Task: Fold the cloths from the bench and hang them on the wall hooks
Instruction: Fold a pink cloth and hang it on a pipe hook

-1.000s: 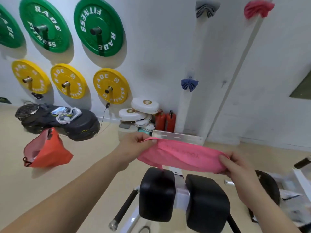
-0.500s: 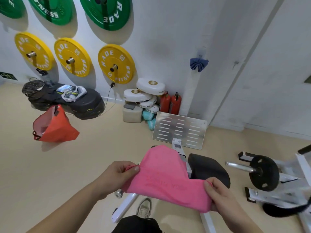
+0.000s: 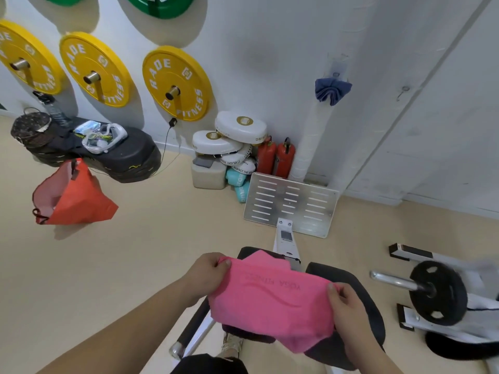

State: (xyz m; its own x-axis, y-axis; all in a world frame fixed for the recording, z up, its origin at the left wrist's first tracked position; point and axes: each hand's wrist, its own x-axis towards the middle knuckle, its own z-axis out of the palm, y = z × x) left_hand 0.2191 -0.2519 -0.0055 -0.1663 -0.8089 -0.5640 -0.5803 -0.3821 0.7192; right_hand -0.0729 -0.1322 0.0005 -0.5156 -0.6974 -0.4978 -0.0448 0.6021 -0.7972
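Observation:
A pink cloth [image 3: 270, 298] with faint lettering hangs stretched between my two hands, low in the view, over the black pads of the bench [image 3: 359, 298]. My left hand [image 3: 208, 276] pinches its upper left corner. My right hand [image 3: 348, 306] pinches its right edge. A blue cloth [image 3: 332, 90] hangs bunched on a hook on the white wall above. A bare metal hook [image 3: 403, 90] sticks out of the wall to its right.
Yellow weight plates [image 3: 175, 82] hang on wall pegs at the left. White pads and two red extinguishers [image 3: 275, 157] stand by the wall. An orange bag [image 3: 75, 201] hangs from a black padded bench. A barbell plate [image 3: 437, 292] lies at the right.
The view has tilted down, so the upper hooks with the grey and red cloths have left the view. The pink cloth has dropped lower and hangs folded over between my hands.

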